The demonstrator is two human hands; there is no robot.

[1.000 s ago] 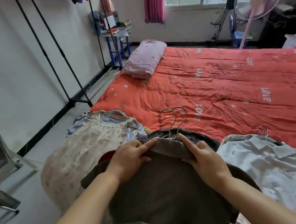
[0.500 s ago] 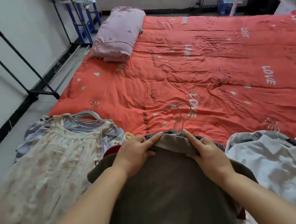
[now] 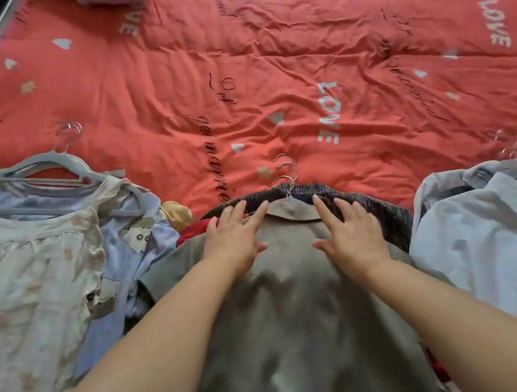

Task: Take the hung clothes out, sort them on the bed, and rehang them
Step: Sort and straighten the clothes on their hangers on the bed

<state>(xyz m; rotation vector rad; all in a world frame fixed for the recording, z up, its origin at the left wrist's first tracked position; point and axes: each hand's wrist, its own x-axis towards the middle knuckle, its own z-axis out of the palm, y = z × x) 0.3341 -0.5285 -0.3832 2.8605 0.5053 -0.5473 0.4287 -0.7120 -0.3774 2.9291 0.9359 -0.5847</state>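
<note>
Hands since a second ago: both have let go of the collar they were pinching and now lie flat.
Left hand: fingers straight and spread, pressing the olive shirt just left of the collar; it holds nothing.
Right hand: likewise flat and holding nothing, just right of the collar, fingertips reaching the dark knit garment underneath.
Olive shirt: lower centre of the frame, on top of the middle pile on the bed.
Long axis: collar toward the top of the frame, hem toward the bottom edge.
Hanger hooks: just above the collar, midway between the hands.
Side piles: floral garment at left, pale blue shirt at right.
Next move, likely: smoothing outward; the two hands are equally near.
</note>
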